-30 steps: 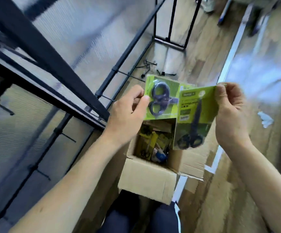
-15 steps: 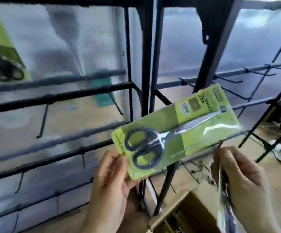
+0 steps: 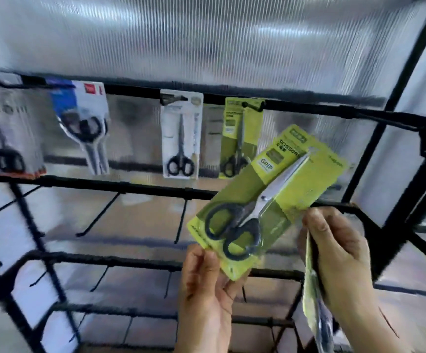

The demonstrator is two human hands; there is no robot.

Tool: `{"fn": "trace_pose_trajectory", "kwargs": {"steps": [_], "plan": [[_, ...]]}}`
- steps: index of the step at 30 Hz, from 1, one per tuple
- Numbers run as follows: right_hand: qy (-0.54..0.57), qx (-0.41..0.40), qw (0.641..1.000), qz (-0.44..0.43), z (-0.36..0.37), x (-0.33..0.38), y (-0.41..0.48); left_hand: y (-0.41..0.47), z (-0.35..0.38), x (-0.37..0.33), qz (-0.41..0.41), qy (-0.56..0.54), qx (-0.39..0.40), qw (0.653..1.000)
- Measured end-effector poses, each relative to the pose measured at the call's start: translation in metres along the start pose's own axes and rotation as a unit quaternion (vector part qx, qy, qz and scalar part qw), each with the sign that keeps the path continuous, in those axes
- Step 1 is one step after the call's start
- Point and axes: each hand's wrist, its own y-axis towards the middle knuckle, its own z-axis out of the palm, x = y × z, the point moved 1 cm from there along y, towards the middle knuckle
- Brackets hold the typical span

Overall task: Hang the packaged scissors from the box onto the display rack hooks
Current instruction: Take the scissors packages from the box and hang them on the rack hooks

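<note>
- The left hand (image 3: 204, 289) pinches the near, lower corner of a green pack (image 3: 306, 179) of scissors between thumb and curled fingers. It holds the pack up in front of the rack (image 3: 130, 187).
- The pack is tilted, with the black handles low and left and the blade tip high and right. Its printed face is towards the camera.
- The right hand (image 3: 339, 256) grips a second pack (image 3: 314, 296), which is seen edge-on and hangs down from the curled fingers. One fingertip lies at the first pack's lower right edge; whether it touches cannot be told.
- Beyond the held pack's upper end, a hung green pack (image 3: 242, 138) is on the top rail, and the held pack covers its lower right corner.
- Further left on that rail hang a white pack (image 3: 181, 136), a blue pack (image 3: 84, 123) and a grey pack (image 3: 8, 133), each apart from the next.
- Bare hooks (image 3: 99, 215) stick out from the middle rail, left of the held pack, and more stick out from the rails below.
- A ribbed, translucent panel (image 3: 207, 34) stands behind the rack.
- Half a second ago the view faced the lower rails, with the box at the bottom edge. Now it faces the top rail and the box is out of view.
- The pack is tilted more steeply than it was then, and both hands keep the same grips.
</note>
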Motion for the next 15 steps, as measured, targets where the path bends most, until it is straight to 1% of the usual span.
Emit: {"fn": "trace_pose_trajectory", "kwargs": {"steps": [3, 5, 7, 10, 12, 15], "plan": [[0.048, 0.001, 0.999, 0.01, 0.03, -0.005, -0.002, 0.009, -0.015, -0.017, 0.015, -0.014, 0.009, 1.0], [0.073, 0.028, 0.997, 0.007, 0.046, -0.004, -0.002, 0.012, -0.02, -0.021, 0.005, -0.017, 0.013, 1.0], [0.072, 0.037, 0.997, 0.0, 0.055, -0.005, 0.001, 0.016, -0.024, -0.022, -0.012, 0.009, 0.029, 0.999], [0.026, 0.027, 0.999, -0.022, 0.059, -0.006, 0.001, 0.024, -0.036, -0.022, -0.03, 0.096, 0.039, 0.994], [-0.004, 0.018, 0.999, -0.034, 0.054, -0.007, -0.002, 0.032, -0.046, -0.022, -0.025, 0.151, 0.036, 0.987], [-0.066, 0.028, 0.996, -0.047, 0.042, -0.002, -0.002, 0.045, -0.051, -0.024, 0.023, 0.186, 0.027, 0.982]]}}
